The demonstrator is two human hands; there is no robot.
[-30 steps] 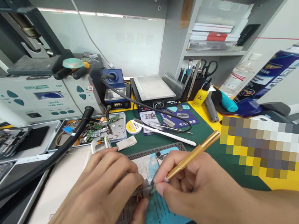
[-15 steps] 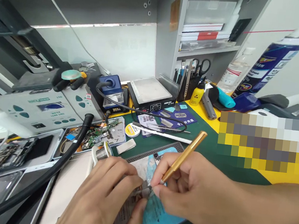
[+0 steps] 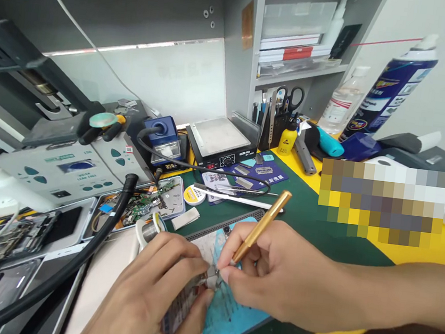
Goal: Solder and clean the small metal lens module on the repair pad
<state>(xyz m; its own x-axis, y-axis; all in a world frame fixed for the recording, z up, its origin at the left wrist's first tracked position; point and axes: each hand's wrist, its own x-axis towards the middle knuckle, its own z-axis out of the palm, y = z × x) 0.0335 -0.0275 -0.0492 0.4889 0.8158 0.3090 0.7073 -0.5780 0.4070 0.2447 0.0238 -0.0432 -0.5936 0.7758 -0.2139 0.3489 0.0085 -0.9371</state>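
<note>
My right hand (image 3: 262, 271) is closed in a pen grip round a slim gold-handled tool (image 3: 262, 228). Its tip is hidden behind my fingertips, so its kind cannot be told. My left hand (image 3: 152, 287) pinches a small greyish flat part (image 3: 211, 278) between thumb and fingers; most of it is covered by the hand. The hidden tip of the gold tool points at this part's right edge. Beneath both hands lies a worn blue work mat (image 3: 229, 323) with a dark perforated strip (image 3: 236, 223) along its far edge.
A solder spool (image 3: 151, 228) stands just beyond my left hand. Behind it are a tray of circuit boards (image 3: 171, 196), a round tin (image 3: 194, 195) and a white-handled brush (image 3: 239, 197). A thick black hose (image 3: 102, 234) crosses the left side. A hot plate (image 3: 221, 140) sits at the back.
Both hands and the gold tool appear slightly further left, as the whole view has shifted a little. The grips stay the same, and more of the small part shows between the fingertips.
</note>
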